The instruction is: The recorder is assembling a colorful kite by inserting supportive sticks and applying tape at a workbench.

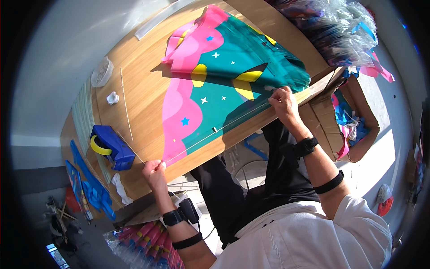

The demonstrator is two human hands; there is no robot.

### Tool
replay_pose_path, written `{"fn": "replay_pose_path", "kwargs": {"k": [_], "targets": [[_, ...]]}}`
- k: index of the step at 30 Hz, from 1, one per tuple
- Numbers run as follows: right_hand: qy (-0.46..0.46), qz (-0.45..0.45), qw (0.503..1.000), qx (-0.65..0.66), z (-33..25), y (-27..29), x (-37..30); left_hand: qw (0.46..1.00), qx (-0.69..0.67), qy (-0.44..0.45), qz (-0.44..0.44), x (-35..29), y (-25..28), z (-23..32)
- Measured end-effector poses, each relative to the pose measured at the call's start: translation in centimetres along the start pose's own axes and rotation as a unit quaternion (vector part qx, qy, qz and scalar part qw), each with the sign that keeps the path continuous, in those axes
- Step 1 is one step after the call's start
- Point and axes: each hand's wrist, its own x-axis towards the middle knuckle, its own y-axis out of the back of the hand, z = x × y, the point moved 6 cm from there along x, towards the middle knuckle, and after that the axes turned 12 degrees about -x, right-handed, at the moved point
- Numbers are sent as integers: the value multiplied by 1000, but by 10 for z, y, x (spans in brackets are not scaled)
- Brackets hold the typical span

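A thin printed sheet (179,112), teal and pink with yellow shapes and small stars, lies over the wooden table and looks like a kite sail. Its far part is folded and rumpled. Along its near edge runs a thin pale line, perhaps a rod, with a small black mark on it. My left hand (155,175) is closed in a pinch at the sheet's near left corner. At the right end of the same edge, my right hand (285,106) pinches with bent fingers. What exactly sits between the fingertips is too small to make out.
Left on the wooden table (134,89) are a blue tape dispenser (117,150), a clear dish (102,72), a small white piece (113,98) and a thin stick (126,105). Clear plastic packages (336,36) pile up far right. A cardboard box (369,112) holds colourful scraps.
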Motion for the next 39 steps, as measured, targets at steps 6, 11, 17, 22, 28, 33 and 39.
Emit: {"fn": "replay_pose_path", "kwargs": {"k": [6, 11, 17, 22, 28, 33, 39], "targets": [[18, 29, 999, 11, 2, -6, 2, 1000, 7, 3, 19, 0, -3, 10], [21, 16, 1000, -13, -6, -6, 1, 996, 78, -22, 23, 5, 4, 5], [31, 29, 999, -7, -2, -8, 2, 998, 51, -2, 30, 8, 1, -1], [12, 8, 1000, -3, -6, -10, -1, 997, 70, -14, 29, 4, 2, 5], [-2, 26, 1000, -6, -6, -7, -2, 999, 41, 0, 21, 5, 1, 2], [-7, 35, 999, -22, -8, -6, -5, 998, 54, -13, 21, 5, 0, 3], [9, 46, 998, -29, -11, -6, -7, 999, 38, -5, 20, 4, 0, 4]]}}
